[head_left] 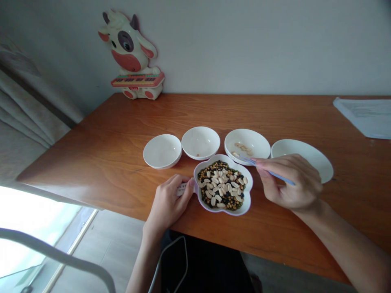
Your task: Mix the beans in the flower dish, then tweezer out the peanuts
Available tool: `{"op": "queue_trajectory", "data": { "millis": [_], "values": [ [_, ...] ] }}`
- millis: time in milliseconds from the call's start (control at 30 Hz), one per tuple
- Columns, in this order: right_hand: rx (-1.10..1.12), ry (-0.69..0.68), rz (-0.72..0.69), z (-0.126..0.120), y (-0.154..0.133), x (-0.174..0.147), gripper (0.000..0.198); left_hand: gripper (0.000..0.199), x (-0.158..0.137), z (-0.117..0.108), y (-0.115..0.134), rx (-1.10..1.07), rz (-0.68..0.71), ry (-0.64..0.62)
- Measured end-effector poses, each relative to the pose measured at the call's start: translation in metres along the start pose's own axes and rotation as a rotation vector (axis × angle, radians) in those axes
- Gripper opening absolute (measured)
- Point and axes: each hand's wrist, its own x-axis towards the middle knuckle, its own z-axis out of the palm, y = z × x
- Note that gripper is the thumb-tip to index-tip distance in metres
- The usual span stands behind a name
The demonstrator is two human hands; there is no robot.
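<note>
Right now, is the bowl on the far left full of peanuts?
No, the far-left bowl looks empty; the peanuts lie in the third bowl.

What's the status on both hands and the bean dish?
Left hand steadies flower-shaped dish rim. Right hand holds blue tweezers, tips over third bowl with a few peanuts. Mixed beans and peanuts fill dish. Nothing in the way.

left hand [169,200] resting flat-ish, fingers loosely curled; right hand [292,182] hovering, fingers pinched together, wrist bent inward
</note>
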Motion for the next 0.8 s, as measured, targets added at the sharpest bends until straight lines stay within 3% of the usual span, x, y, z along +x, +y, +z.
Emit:
{"op": "queue_trajectory", "data": {
  "millis": [200,400,533,800],
  "values": [
    [-0.064,0.005,0.048,-0.001,0.003,-0.002,0.058,0.029,0.001,0.000,0.000,0.000,0.001,-0.002],
    [-0.083,0.002,0.069,-0.001,0.002,0.001,0.049,0.029,0.001,0.000,-0.001,0.006,0.001,-0.001],
    [0.008,0.013,0.041,0.002,0.000,0.003,0.045,0.029,0.000,0.000,0.000,0.008,0.007,-0.001],
    [0.193,-0.131,0.025,0.008,-0.017,0.001,0.036,0.029,0.000,0.000,0.000,0.008,0.021,-0.001]
  ]
}}
